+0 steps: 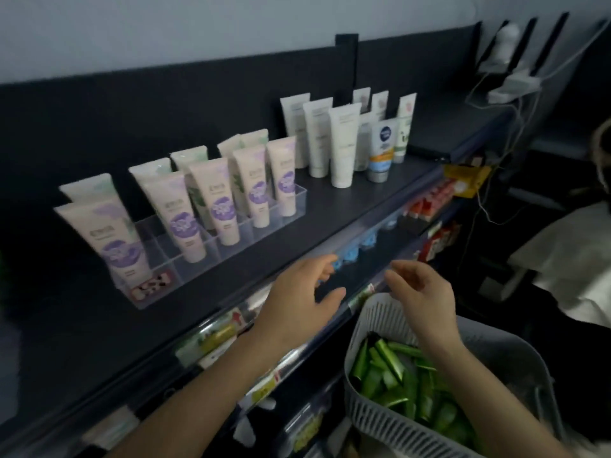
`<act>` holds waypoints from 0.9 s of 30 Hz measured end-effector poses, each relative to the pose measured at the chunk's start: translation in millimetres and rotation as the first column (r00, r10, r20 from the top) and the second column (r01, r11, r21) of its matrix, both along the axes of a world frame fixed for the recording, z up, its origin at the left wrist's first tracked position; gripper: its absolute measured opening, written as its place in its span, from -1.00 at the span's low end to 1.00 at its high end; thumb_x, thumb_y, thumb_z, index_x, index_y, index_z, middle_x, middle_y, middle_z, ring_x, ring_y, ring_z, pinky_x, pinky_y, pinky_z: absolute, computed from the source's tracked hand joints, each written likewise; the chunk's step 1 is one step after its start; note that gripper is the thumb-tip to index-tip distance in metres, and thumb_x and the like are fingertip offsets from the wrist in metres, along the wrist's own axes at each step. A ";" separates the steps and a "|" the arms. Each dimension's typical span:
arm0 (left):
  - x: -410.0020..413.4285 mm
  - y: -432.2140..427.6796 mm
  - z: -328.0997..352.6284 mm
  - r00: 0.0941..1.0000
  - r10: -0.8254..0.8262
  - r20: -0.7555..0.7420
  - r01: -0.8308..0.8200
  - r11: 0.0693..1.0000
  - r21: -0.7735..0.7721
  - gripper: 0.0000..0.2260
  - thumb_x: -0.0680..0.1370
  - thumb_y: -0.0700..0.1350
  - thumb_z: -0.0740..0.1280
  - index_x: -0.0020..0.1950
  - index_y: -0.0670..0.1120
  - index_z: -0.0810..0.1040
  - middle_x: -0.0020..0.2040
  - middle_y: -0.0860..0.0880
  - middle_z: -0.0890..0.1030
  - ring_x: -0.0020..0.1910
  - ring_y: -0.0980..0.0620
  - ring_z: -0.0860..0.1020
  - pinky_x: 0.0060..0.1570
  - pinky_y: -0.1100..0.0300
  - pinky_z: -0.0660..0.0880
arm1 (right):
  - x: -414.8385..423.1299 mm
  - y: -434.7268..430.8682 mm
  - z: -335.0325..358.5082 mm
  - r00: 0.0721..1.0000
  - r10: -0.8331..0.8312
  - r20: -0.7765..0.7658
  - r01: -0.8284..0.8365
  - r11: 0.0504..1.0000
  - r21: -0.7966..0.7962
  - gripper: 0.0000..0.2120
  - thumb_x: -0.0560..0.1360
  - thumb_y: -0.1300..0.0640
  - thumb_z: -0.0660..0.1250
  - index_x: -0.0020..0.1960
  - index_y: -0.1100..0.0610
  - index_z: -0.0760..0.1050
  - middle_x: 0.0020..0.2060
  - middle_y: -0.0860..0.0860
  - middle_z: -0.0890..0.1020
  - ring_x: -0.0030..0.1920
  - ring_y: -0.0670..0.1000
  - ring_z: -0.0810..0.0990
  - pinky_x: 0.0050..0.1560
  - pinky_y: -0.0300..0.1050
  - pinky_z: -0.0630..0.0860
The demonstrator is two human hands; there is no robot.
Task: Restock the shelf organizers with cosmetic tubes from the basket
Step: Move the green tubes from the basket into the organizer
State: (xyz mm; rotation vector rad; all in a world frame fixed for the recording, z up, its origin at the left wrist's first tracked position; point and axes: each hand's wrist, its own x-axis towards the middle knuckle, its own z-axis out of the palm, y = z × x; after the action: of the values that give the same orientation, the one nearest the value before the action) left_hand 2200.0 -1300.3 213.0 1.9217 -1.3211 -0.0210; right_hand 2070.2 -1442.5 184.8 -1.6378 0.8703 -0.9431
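Note:
A grey slatted basket (pixel 370 328) at the lower right holds several green cosmetic tubes (pixel 393 368). On the dark shelf (pixel 347 206) a clear acrylic organizer (pixel 231 239) holds several beige tubes with purple labels (pixel 221 203). My left hand (pixel 297 299) hovers at the shelf's front edge, fingers relaxed, holding nothing. My right hand (pixel 423 295) hangs above the basket's far rim with fingers loosely curled and empty.
White tubes (pixel 344 143) and a blue-and-orange tube (pixel 382 150) stand loose further right on the shelf. Lower shelves carry green, blue and red packs. A seated person in white (pixel 575 259) is at the right. Cables and a power strip (pixel 512 87) hang at the upper right.

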 end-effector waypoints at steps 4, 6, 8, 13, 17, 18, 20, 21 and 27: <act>-17.8 -50.6 -39.0 0.994 -0.085 -0.075 0.097 0.982 0.165 -0.55 0.52 0.00 0.35 0.39 -0.05 0.40 0.23 0.01 0.54 0.19 0.14 0.50 0.19 0.22 0.45 | -43.2 -44.9 -47.8 0.982 -0.085 -0.166 0.091 0.995 0.031 -0.83 0.47 0.07 0.39 0.04 0.09 0.56 -0.15 -0.05 0.65 -0.11 -0.06 0.62 -0.12 -0.13 0.54; -25.9 -71.2 -60.2 0.990 -0.106 -0.097 0.127 0.963 0.237 -0.58 0.52 0.01 0.34 0.37 -0.05 0.43 0.23 0.02 0.54 0.20 0.12 0.50 0.20 0.21 0.45 | -61.5 -63.1 -75.2 0.958 -0.104 -0.266 0.123 0.991 0.056 -0.81 0.47 0.08 0.40 0.06 0.11 0.56 -0.13 -0.02 0.64 -0.10 -0.04 0.61 -0.12 -0.15 0.50; -35.1 -89.6 -80.1 0.984 -0.134 -0.116 0.164 0.937 0.308 -0.59 0.53 0.02 0.33 0.35 -0.05 0.45 0.23 0.03 0.54 0.21 0.13 0.49 0.20 0.23 0.44 | -79.0 -79.3 -103.5 0.930 -0.110 -0.351 0.151 0.984 0.090 -0.82 0.47 0.10 0.41 0.03 0.15 0.58 -0.14 0.02 0.65 -0.10 -0.02 0.61 -0.11 -0.16 0.48; -52.1 -131.7 -127.5 0.972 -0.133 -0.196 0.210 0.865 0.455 -0.66 0.54 -0.03 0.33 0.30 -0.08 0.49 0.21 0.00 0.54 0.20 0.09 0.49 0.17 0.25 0.43 | -118.5 -111.9 -171.4 0.835 -0.049 -0.549 0.189 0.961 0.202 -0.92 0.40 0.16 0.46 -0.16 0.14 0.59 -0.26 0.06 0.65 -0.13 0.12 0.63 -0.19 -0.10 0.46; -57.0 -159.7 -175.3 0.973 -0.065 -0.222 0.187 0.785 0.591 -0.74 0.54 -0.08 0.33 0.20 -0.12 0.55 0.11 -0.04 0.60 0.10 0.04 0.55 0.09 0.19 0.49 | -143.1 -131.3 -208.7 0.735 -0.003 -0.678 0.223 0.945 0.238 -0.84 0.41 0.19 0.44 -0.12 0.29 0.60 -0.19 0.19 0.67 -0.09 0.20 0.62 -0.13 -0.04 0.47; -56.1 -161.2 -183.8 0.973 -0.036 -0.227 0.172 0.766 0.619 -0.75 0.53 -0.08 0.33 0.17 -0.14 0.56 0.08 -0.05 0.61 0.07 0.02 0.56 0.06 0.14 0.50 | -145.8 -131.2 -214.3 0.716 0.034 -0.697 0.210 0.942 0.261 -0.86 0.41 0.19 0.43 -0.08 0.25 0.62 -0.16 0.16 0.68 -0.06 0.18 0.62 -0.16 -0.10 0.43; -58.5 -173.1 -211.0 0.971 0.007 -0.239 0.167 0.694 0.700 -0.79 0.54 -0.07 0.32 0.10 -0.15 0.56 0.00 -0.06 0.61 0.00 -0.02 0.57 -0.07 0.15 0.49 | -153.6 -136.8 -233.9 0.674 0.096 -0.733 0.206 0.928 0.311 -0.84 0.42 0.19 0.42 -0.02 0.20 0.63 -0.12 0.13 0.68 -0.02 0.15 0.62 -0.18 -0.20 0.35; -60.1 -178.3 -223.1 0.971 0.018 -0.239 0.171 0.647 0.743 -0.82 0.54 -0.07 0.31 0.06 -0.15 0.56 -0.06 -0.07 0.60 -0.05 -0.02 0.56 -0.17 0.18 0.44 | -155.0 -139.4 -243.1 0.660 0.122 -0.741 0.198 0.923 0.329 -0.84 0.43 0.19 0.41 0.00 0.20 0.63 -0.12 0.13 0.67 -0.02 0.14 0.62 -0.19 -0.21 0.33; -65.2 -191.5 -282.6 0.957 0.096 -0.272 0.202 0.450 0.870 -0.85 0.53 -0.12 0.28 -0.03 -0.19 0.54 -0.05 -0.17 0.60 -0.05 -0.13 0.57 -0.18 0.15 0.45 | -135.8 -138.4 -279.9 0.564 0.307 -0.767 0.070 0.907 0.415 -0.79 0.48 0.21 0.33 0.10 0.21 0.59 -0.03 0.13 0.64 0.07 0.11 0.59 -0.15 -0.20 0.37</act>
State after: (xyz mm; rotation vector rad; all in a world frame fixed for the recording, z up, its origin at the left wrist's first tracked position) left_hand 2134.8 -1491.8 -69.6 2.5765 -1.2528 -1.2499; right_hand 1934.4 -1580.9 -95.1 -1.7095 1.4374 0.2133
